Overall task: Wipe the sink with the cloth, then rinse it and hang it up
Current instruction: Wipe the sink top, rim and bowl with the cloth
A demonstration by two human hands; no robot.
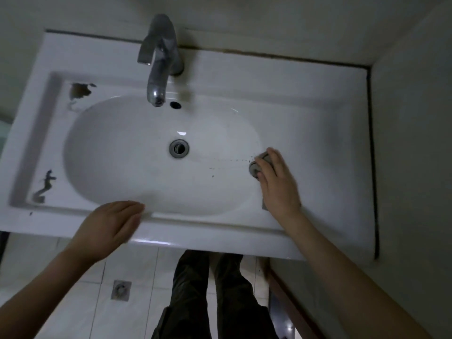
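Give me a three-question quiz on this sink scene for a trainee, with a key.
1. Fill in: the left hand, fingers straight, is at the sink's ____ rim, the one nearest the person.
2. Which hand grips the grey object at the basin's right edge? A) left hand B) right hand C) neither
3. True or false: water is running from the tap.
Key: 1 front; 2 B; 3 false.
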